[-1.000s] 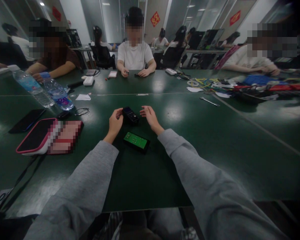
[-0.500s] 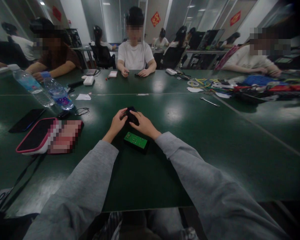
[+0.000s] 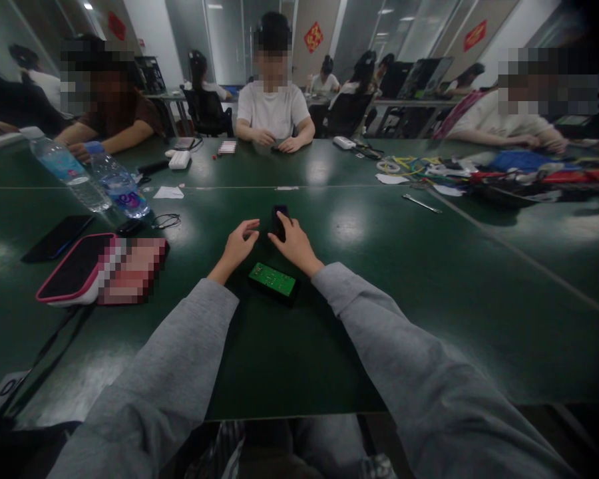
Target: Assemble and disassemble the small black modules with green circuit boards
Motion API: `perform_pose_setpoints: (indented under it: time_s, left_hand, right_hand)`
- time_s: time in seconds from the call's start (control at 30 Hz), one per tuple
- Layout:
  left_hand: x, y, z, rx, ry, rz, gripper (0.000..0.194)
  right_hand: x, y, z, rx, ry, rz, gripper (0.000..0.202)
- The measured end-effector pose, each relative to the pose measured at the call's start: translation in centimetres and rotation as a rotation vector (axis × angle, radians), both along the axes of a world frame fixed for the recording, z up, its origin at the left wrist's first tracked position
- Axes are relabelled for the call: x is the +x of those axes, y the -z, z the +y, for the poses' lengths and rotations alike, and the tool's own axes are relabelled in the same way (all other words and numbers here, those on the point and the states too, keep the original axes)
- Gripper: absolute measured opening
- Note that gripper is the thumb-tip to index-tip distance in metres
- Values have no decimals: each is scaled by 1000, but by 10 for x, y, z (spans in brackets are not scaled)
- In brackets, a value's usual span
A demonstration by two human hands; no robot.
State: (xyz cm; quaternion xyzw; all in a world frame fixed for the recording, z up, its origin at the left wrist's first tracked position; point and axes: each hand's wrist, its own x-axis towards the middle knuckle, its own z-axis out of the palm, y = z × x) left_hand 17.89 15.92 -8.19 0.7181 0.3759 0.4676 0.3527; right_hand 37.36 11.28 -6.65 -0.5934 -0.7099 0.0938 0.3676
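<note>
My right hand [image 3: 296,242] has its thumb and fingers around a small black box-shaped piece [image 3: 279,211], perhaps a plastic casing, standing over the green table [image 3: 299,359]. Part of that piece is hidden by the fingers. To its left, my left hand [image 3: 240,245] is empty, fingers apart and curved, with a gap between it and the black piece. Closer to me, just below both hands, a green circuit board [image 3: 273,279] sits in a black case [image 3: 269,293], face up and touched by neither hand.
On the left are two water bottles [image 3: 122,187], a dark phone [image 3: 57,238], a pink-edged case [image 3: 77,269] and a thin cable [image 3: 166,221]. A wrench [image 3: 422,203] and a pile of coloured cables [image 3: 479,174] are at right. Co-workers sit across the table.
My left hand has come off the black piece and opened. My right hand has shifted the piece slightly to the right and turned it more upright. The circuit board stays where it was.
</note>
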Motion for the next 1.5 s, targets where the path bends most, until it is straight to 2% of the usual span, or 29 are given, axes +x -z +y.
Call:
perform_pose_setpoints:
  time_s: [0.53,1.07,1.4,1.5]
  left_hand:
    - [1,-3,-4,-19,-25,42,31]
    - [1,-1,-2,5,-34,90,28]
    - [2,-10,-7,-10,-67,167,26]
    - [2,-9,-7,-18,-73,169,26]
  right_hand:
    - [1,0,1,25,-61,52,68]
    - [0,-3,0,-32,-85,70,69]
    - [-2,-1,0,18,-115,-56,68]
    - [-4,-4,-4,77,-133,-72,66]
